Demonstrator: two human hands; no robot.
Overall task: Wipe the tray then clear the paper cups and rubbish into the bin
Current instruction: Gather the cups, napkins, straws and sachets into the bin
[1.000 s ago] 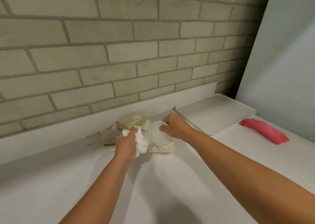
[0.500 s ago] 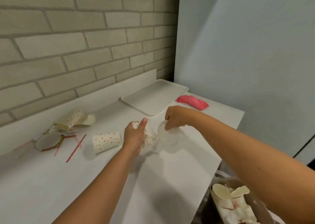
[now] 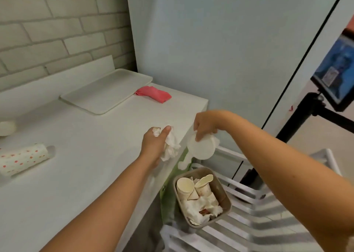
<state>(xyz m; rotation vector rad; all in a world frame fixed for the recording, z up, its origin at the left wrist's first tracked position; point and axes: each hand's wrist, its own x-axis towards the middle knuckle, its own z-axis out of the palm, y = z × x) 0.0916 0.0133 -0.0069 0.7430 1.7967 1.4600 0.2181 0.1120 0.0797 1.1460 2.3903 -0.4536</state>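
My left hand (image 3: pixel 154 143) is closed around a crumpled white tissue (image 3: pixel 171 146) near the counter's right edge. My right hand (image 3: pixel 206 123) pinches a white plastic lid (image 3: pixel 202 148) by its rim, held past the counter edge and above the bin. The brown bin (image 3: pixel 225 192) sits below on a white rack and holds paper cups and crumpled tissue. A dotted paper cup (image 3: pixel 23 158) lies on its side at the counter's left. The white tray (image 3: pixel 107 91) rests at the back by the wall.
A folded pink cloth (image 3: pixel 153 94) lies right of the tray. Another cup (image 3: pixel 6 128) shows at the far left edge. A white slatted rack (image 3: pixel 268 223) stands under the bin. A tripod (image 3: pixel 298 121) with a screen (image 3: pixel 337 73) stands at the right.
Both hands carried the tissue and the lid rightwards from the rubbish pile to the counter's right edge. The view swung right, bringing the bin into sight.
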